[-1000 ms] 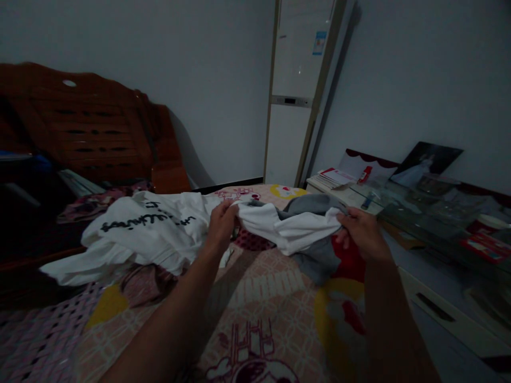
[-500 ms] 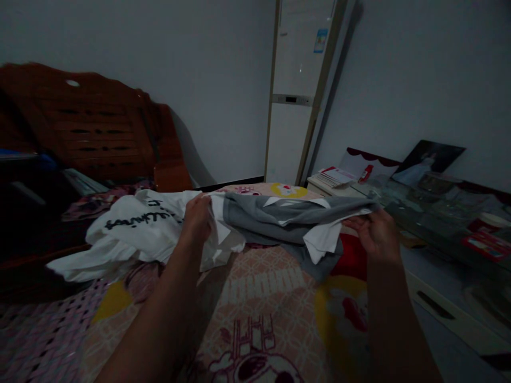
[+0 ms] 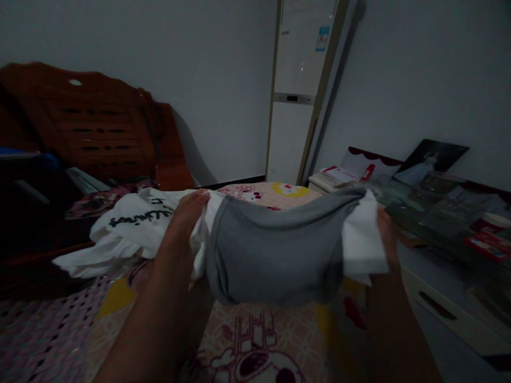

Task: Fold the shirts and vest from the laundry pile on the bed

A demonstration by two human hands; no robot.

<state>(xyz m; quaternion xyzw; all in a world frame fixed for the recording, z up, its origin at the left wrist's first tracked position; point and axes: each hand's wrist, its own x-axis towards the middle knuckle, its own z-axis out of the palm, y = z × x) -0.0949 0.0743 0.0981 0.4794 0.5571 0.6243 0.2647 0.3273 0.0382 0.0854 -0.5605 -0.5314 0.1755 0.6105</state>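
Note:
A grey shirt with white sleeves (image 3: 275, 250) is stretched sideways between my two hands, its grey body sagging in the middle. My left hand (image 3: 190, 210) is closed on the white cloth at its left end. At the other end my right hand (image 3: 389, 234) grips the shirt, its fingers mostly hidden behind the white sleeve. Left of my left hand lies a crumpled white garment with black lettering (image 3: 136, 226). Below the shirt spreads a pink patterned cloth (image 3: 287, 330) with cartoon figures.
A wooden bench (image 3: 96, 127) stands at the left, near a pink woven surface (image 3: 43, 330). At the back is a tall white air conditioner (image 3: 289, 138). The cabinet (image 3: 439, 311) on the right bears glassware, papers (image 3: 335, 175) and a photo (image 3: 429, 159).
The grey shirt was bunched in a narrow strip. Now its body has swung towards me and hangs broad between my hands, with the white sleeve draped over my right hand.

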